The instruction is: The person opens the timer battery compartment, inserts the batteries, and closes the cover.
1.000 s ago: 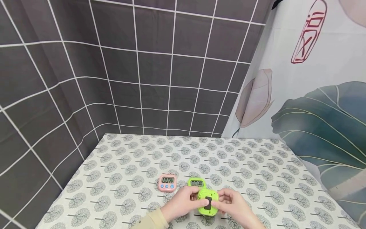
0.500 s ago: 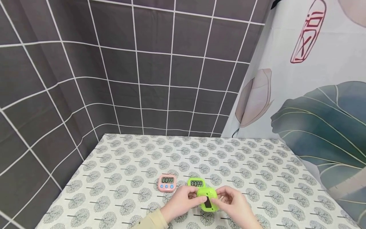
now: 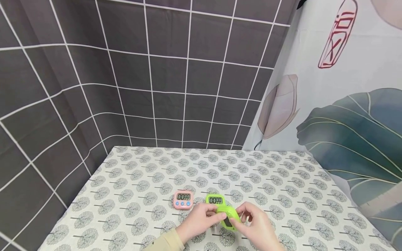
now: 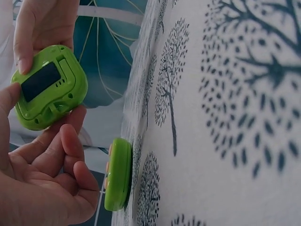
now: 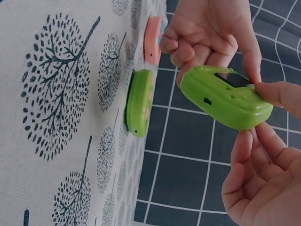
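Note:
A lime-green digital timer (image 3: pixel 231 213) is held above the table between both hands, its back with a dark rectangular patch turned up. My left hand (image 3: pixel 199 220) pinches its left side, thumb on the back and fingers beneath. On the other side my right hand (image 3: pixel 257 225) grips it with the thumb on the back; in the right wrist view its fingertips support the edge from below. Its front is hidden. Just beyond, a second green timer (image 3: pixel 215 200) lies face up on the cloth, partly covered by the held one. To its left sits a pink timer (image 3: pixel 183 200) with blue buttons.
The table has a white cloth (image 3: pixel 150 184) with grey tree prints. A dark curtain with white grid lines (image 3: pixel 169 76) hangs behind and at the left. At the right hangs a pale curtain (image 3: pixel 314 59) with leaf patterns.
The held green timer has tilted, so its back is seen at a steeper slant and its near edge is raised. Both hands keep their hold; the two timers on the cloth stay put.

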`<state>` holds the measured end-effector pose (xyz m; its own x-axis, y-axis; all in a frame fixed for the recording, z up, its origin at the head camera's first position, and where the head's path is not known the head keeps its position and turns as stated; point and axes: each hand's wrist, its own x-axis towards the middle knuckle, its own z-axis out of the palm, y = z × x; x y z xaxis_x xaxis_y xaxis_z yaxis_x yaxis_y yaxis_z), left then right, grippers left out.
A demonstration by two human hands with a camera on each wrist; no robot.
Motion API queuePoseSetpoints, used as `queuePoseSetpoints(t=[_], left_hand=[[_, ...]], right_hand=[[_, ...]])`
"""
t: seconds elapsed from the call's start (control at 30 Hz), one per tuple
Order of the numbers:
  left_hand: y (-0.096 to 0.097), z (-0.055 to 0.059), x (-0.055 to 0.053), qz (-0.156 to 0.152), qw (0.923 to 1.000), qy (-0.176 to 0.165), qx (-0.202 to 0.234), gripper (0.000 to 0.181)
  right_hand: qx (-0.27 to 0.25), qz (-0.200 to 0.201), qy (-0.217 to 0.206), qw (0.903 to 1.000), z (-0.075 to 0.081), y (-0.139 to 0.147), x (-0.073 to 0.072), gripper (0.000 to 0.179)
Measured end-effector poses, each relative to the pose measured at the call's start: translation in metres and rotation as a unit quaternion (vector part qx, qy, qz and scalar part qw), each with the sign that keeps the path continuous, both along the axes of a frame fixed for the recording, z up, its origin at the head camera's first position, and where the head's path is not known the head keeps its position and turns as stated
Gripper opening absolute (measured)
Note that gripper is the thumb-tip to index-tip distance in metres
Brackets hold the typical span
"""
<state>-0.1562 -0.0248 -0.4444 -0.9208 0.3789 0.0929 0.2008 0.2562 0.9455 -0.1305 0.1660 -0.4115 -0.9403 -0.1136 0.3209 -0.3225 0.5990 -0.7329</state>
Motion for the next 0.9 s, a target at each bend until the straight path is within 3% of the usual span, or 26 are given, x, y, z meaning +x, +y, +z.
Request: queuePoseSetpoints(t=[0.2,0.43,0.63,0.9], left_hand=[[0.000,0.002,0.001,0.004,0.9999,-0.012,-0.007,0.032],[0.002,0.001,0.000,0.006,0.9998,-0.008,-0.017,0.038],[0.003,0.000,0.000,-0.009,0.9996,-0.018,-0.018,0.052],[0.003,0.000,0.002,-0.020,0.9995,-0.017,-0.019,0.052]], right_hand=[[0.039,0.015,0.089,0.9952,-0.006,-0.001,0.001,0.045],[0.091,0.087,0.180,0.9755,-0.012,0.000,-0.003,0.046],[0.118,0.116,0.207,0.9643,-0.013,0.001,-0.004,0.044],[0.136,0.138,0.219,0.9563,-0.015,0.001,-0.003,0.043]])
